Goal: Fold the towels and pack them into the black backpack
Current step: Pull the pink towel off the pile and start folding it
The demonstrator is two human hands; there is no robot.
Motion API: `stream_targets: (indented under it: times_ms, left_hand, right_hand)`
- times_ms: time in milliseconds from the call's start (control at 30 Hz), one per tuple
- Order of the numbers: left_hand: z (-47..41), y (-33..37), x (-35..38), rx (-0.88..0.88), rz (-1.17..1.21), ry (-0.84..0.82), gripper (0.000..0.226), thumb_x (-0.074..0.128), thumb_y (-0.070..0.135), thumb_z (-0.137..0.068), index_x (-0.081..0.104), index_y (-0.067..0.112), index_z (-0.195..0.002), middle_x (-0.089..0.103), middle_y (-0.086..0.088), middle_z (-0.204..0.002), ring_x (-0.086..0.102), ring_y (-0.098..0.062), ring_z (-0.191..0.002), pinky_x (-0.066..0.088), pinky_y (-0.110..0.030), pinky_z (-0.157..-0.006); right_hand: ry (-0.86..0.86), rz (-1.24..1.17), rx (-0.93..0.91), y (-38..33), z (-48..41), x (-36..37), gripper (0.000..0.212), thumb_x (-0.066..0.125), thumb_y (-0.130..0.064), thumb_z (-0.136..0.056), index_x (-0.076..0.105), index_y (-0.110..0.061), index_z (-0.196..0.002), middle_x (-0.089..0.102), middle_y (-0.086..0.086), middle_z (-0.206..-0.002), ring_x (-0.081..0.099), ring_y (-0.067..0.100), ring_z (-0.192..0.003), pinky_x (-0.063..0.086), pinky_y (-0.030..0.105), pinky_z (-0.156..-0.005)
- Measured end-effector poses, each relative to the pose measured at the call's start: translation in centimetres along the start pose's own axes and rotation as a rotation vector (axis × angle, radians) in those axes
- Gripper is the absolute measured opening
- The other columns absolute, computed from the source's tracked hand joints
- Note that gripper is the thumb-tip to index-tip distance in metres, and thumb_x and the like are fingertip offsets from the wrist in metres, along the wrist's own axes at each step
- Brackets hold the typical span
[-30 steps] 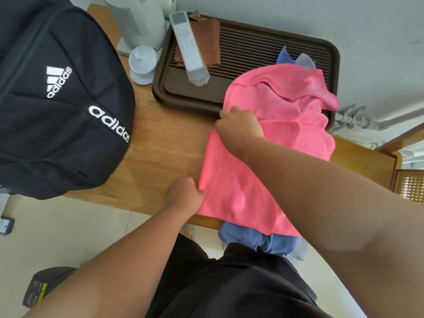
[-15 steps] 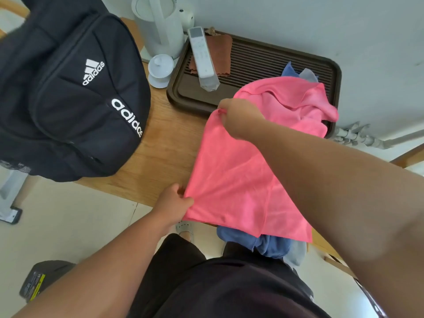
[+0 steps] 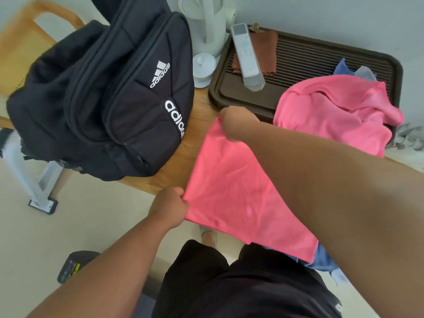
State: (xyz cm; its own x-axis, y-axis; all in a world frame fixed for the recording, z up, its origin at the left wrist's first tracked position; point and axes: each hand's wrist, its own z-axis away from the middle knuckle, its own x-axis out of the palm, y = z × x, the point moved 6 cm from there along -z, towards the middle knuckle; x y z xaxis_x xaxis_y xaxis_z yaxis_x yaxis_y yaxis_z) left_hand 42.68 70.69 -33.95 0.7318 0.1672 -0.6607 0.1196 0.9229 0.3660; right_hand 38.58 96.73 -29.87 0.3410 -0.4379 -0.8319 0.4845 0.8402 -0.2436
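A pink towel (image 3: 231, 193) is stretched flat in the air over the table's front edge. My left hand (image 3: 169, 208) pinches its near left corner. My right hand (image 3: 234, 121) grips its far left corner, just in front of the tray. A second pink towel (image 3: 332, 111) lies crumpled on the right end of the tray, over blue and grey cloth (image 3: 351, 70). More blue towel (image 3: 323, 260) hangs below the held one. The black backpack (image 3: 110, 99) stands on the left of the table, with its zips shut as far as I can see.
A dark slatted tray (image 3: 305, 53) lies against the wall, holding a white remote (image 3: 246, 56) on a brown cloth (image 3: 266, 51). A white kettle (image 3: 206, 21) and small white lid (image 3: 203, 65) stand beside the backpack. The wooden table (image 3: 195, 125) ends just before my legs.
Both hands have lifted the pink towel off the pile and pulled it left, towards the backpack. The other pink towel stays crumpled on the tray.
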Motion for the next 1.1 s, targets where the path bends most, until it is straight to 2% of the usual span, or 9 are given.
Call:
stream_targets:
  times_ms: [100, 200, 300, 400, 533, 700, 800, 933, 1100]
  left_hand:
    - [-1.4, -0.5, -1.5, 0.048, -0.185, 0.072, 0.023, 0.052, 0.009, -0.090, 0.048, 0.018, -0.070, 0.054, 0.000, -0.070, 0.049, -0.020, -0.062, 0.032, -0.029, -0.051]
    - [-2.4, -0.5, -1.8, 0.088, -0.254, 0.106, 0.016, 0.056, 0.017, -0.092, 0.045, 0.020, -0.082, 0.053, 0.001, -0.075, 0.053, -0.023, -0.070, 0.035, -0.033, -0.055]
    - [-2.3, 0.4, -1.8, 0.139, -0.329, 0.153, 0.022, 0.062, 0.027, -0.092, 0.041, 0.019, -0.096, 0.056, 0.000, -0.088, 0.055, -0.023, -0.075, 0.038, -0.033, -0.056]
    - [-1.7, 2.1, -1.1, 0.235, -0.417, 0.167, 0.024, 0.062, 0.032, -0.094, 0.044, 0.021, -0.105, 0.053, 0.002, -0.098, 0.058, -0.022, -0.079, 0.045, -0.033, -0.060]
    - [-0.5, 5.2, 1.6, 0.372, -0.395, 0.062, 0.024, 0.060, 0.038, -0.094, 0.041, 0.022, -0.092, 0.051, 0.002, -0.096, 0.057, -0.021, -0.078, 0.050, -0.036, -0.066]
    - [1.2, 9.9, 6.2, 0.496, -0.369, -0.041, 0.028, 0.062, 0.041, -0.090, 0.047, 0.019, -0.097, 0.050, 0.000, -0.100, 0.055, -0.023, -0.085, 0.049, -0.039, -0.073]
    - [2.1, 12.1, 8.9, 0.536, -0.395, -0.060, 0.034, 0.063, 0.045, -0.087, 0.050, 0.018, -0.104, 0.051, -0.002, -0.105, 0.054, -0.026, -0.092, 0.050, -0.040, -0.078]
    - [2.7, 12.7, 11.5, 0.476, -0.440, -0.052, 0.042, 0.065, 0.044, -0.085, 0.050, 0.018, -0.113, 0.046, -0.003, -0.112, 0.050, -0.027, -0.103, 0.049, -0.040, -0.084]
    - [3.7, 12.0, 12.2, 0.416, -0.447, 0.088, 0.037, 0.068, 0.034, -0.082, 0.055, 0.016, -0.112, 0.047, -0.005, -0.109, 0.050, -0.028, -0.101, 0.045, -0.037, -0.078]
  right_hand:
    - [0.080, -0.014, 0.068, -0.6, -1.3, -0.3, 0.040, 0.054, 0.000, -0.087, 0.063, -0.022, -0.119, 0.049, 0.006, -0.102, 0.056, 0.035, -0.110, 0.046, 0.043, -0.082]
    - [0.244, -0.036, 0.096, -0.1, -1.4, -0.3, 0.037, 0.053, -0.013, -0.095, 0.057, -0.027, -0.129, 0.046, 0.007, -0.112, 0.049, 0.033, -0.111, 0.037, 0.041, -0.082]
    - [0.301, -0.137, 0.086, 1.1, -0.3, 0.7, 0.041, 0.050, -0.025, -0.099, 0.049, -0.027, -0.139, 0.046, 0.009, -0.124, 0.047, 0.032, -0.114, 0.041, 0.044, -0.090]
    - [0.301, -0.157, 0.059, 2.7, 2.3, 1.9, 0.038, 0.053, -0.029, -0.096, 0.055, -0.023, -0.133, 0.049, 0.008, -0.122, 0.048, 0.033, -0.114, 0.044, 0.045, -0.091]
    - [0.275, -0.263, 0.126, 5.7, 6.5, 3.7, 0.028, 0.060, -0.032, -0.091, 0.066, -0.021, -0.116, 0.058, 0.006, -0.114, 0.058, 0.030, -0.107, 0.050, 0.039, -0.085]
    - [0.360, -0.267, 0.206, 10.6, 12.3, 5.6, 0.023, 0.066, -0.032, -0.089, 0.071, -0.017, -0.107, 0.062, 0.009, -0.104, 0.060, 0.033, -0.100, 0.049, 0.040, -0.082]
    - [0.278, -0.135, 0.201, 13.2, 14.7, 7.1, 0.043, 0.068, -0.038, -0.084, 0.066, -0.023, -0.125, 0.058, 0.007, -0.125, 0.053, 0.034, -0.118, 0.043, 0.045, -0.099]
    - [0.073, -0.037, 0.115, 15.9, 16.2, 8.7, 0.076, 0.066, -0.048, -0.086, 0.036, -0.031, -0.153, 0.031, 0.003, -0.159, 0.033, 0.028, -0.143, 0.028, 0.040, -0.116]
    - [0.035, 0.005, 0.031, 16.4, 15.7, 8.1, 0.076, 0.061, -0.054, -0.088, 0.031, -0.032, -0.155, 0.034, 0.002, -0.158, 0.032, 0.028, -0.144, 0.030, 0.042, -0.115]
